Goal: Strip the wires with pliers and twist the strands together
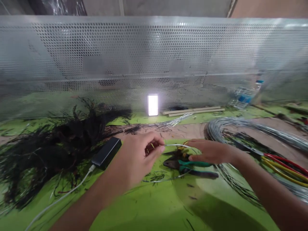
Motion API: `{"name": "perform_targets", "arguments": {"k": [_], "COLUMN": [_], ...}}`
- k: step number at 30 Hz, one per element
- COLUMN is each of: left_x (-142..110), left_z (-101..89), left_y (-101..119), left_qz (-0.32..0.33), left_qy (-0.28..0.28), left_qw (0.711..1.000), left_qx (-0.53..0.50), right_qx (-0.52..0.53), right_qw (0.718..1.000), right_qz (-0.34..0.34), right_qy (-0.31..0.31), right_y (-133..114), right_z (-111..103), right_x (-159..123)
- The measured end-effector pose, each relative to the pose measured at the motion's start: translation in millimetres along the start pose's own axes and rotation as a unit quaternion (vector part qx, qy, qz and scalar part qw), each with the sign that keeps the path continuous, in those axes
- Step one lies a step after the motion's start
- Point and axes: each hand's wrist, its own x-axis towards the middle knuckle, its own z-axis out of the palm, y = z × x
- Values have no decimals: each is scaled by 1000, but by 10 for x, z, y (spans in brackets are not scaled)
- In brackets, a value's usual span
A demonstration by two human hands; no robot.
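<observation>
My left hand (137, 154) is closed in a pinch on the end of a thin silvery wire (176, 145). From there the wire curves right and passes by my right hand (211, 151). That hand is palm down, with its fingers stretched out and the thumb apart, just over two pairs of pliers. Under its fingertips are pliers with yellow-and-black handles (181, 150), partly hidden. Nearer to me lie green-handled pliers (183, 165), jaws pointing left. Another stretch of wire (166, 180) crosses the green surface below them.
A black box (107, 152) with a white cable and a tangled black heap (60, 141) lie left. Right are a wire coil (223, 123) and a tool with red and yellow handles (284, 165). A perforated metal panel (134, 48), sticks (194, 111) and a bottle (245, 96) are behind.
</observation>
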Motion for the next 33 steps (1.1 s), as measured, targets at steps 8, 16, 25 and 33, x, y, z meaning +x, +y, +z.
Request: {"name": "perform_targets", "arguments": {"k": [8,16,25,33], "left_x": [-41,-193,-184,-375], "left_z": [31,284,208,289], "left_y": [104,232,224,395], "left_qz": [118,276,344,292], "left_qy": [63,222,294,261], "left_qw": [989,903,854,874], "left_qx": [56,243,258,289], "right_qx": [126,291,480,579], "right_qw": [981,929,857,808], "right_qz": [4,-99,-110,-65], "right_qy": [145,205,154,89], "right_y": [-560,-1573,-1501,-1437], "right_z": [55,-116,-68,-42], "right_x": [-98,-230,-91,-211]}}
